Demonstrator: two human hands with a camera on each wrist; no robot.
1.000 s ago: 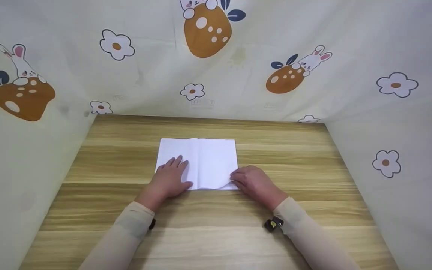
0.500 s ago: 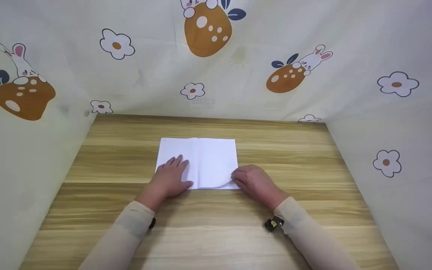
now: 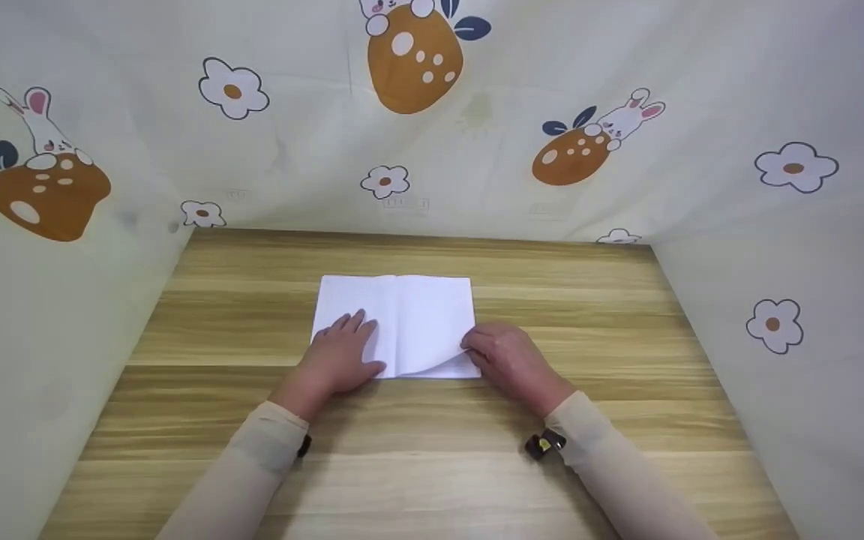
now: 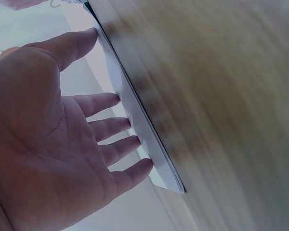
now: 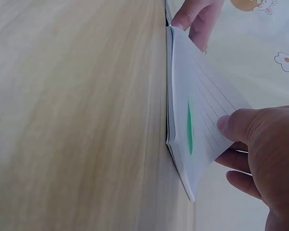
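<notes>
1. Light wooden tabletop with streaky grain (image 3: 432,450), closed in on three sides by a cream cloth printed with flowers, rabbits and orange mushrooms (image 3: 477,150).
2. Open white notebook with lined pages (image 3: 409,319) lying flat in the middle of the tabletop, nearer the far edge.
3. Left hand (image 3: 338,356) flat on the left page, fingers straight and a little spread, pressing down, gripping nothing.
4. Right hand (image 3: 511,358) at the near right corner of the notebook, thumb and fingers pinching the top page (image 5: 202,120), lifted in a curve off the pages below.
5. Green mark (image 5: 189,127) on the lifted page, seen only in the right wrist view; shape hard to make out.
6. Beige sleeves (image 3: 252,465) on both forearms; small dark device with a yellow spot (image 3: 544,445) at the right wrist, kind not clear.
7. Left wrist view blurred on the wood; notebook edge (image 4: 144,130) cut off at the top.
8. Right fingertips under the page hidden.
</notes>
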